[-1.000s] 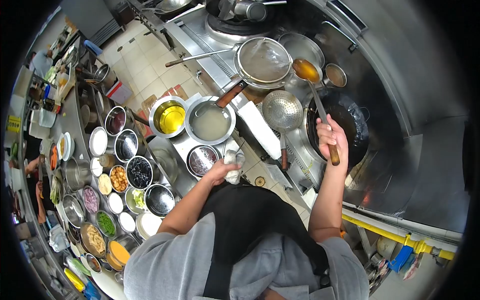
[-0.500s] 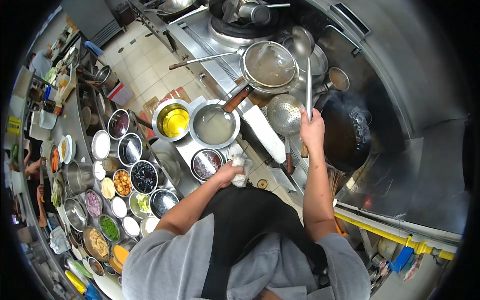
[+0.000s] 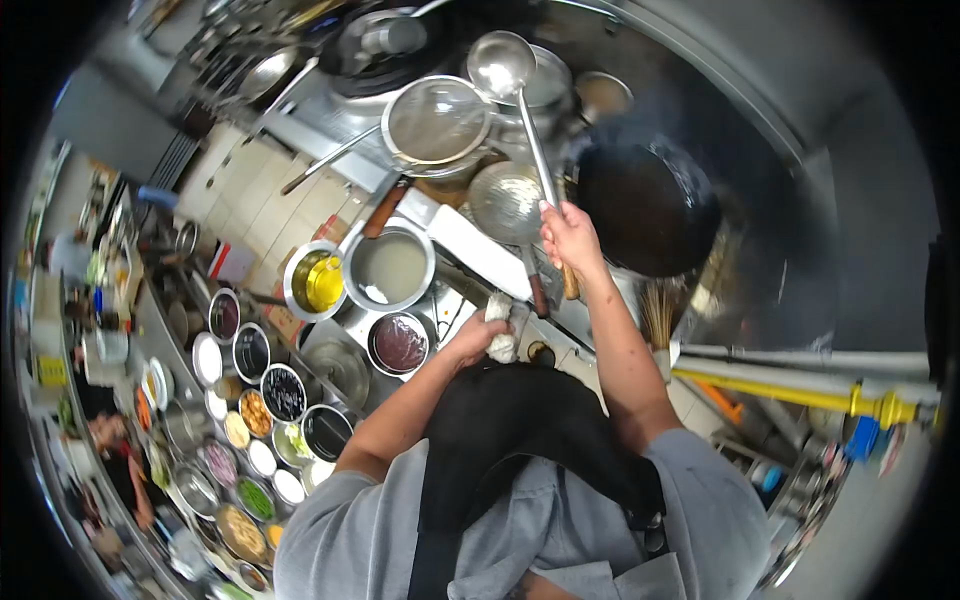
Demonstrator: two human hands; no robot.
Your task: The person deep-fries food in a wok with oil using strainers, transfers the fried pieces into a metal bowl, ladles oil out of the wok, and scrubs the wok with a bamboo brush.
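My right hand point(image 3: 572, 240) is closed round the handle of a long metal ladle point(image 3: 501, 64). The ladle's bowl is raised near a round mesh strainer point(image 3: 437, 118) and a pot behind it. Below the ladle handle lies a perforated skimmer point(image 3: 503, 203). To the right of that hand sits a dark wok point(image 3: 632, 220) with dark contents. My left hand point(image 3: 474, 340) grips a crumpled white cloth point(image 3: 501, 328) in front of the apron. Beside that hand is a metal pot point(image 3: 398, 344) with dark reddish contents.
A pan of cloudy liquid point(image 3: 392, 266) and a pot of yellow oil point(image 3: 320, 282) stand left of the stove. Several ingredient bowls fill the left counter, including chopped greens point(image 3: 256, 498). A bamboo brush point(image 3: 657, 315) stands by the wok; a yellow pipe point(image 3: 800, 388) runs along the stove front.
The head view has turned, shifting the stove and pans leftward. The ladle has tipped to the left, its bowl now beside the strainer. Both hands keep their holds.
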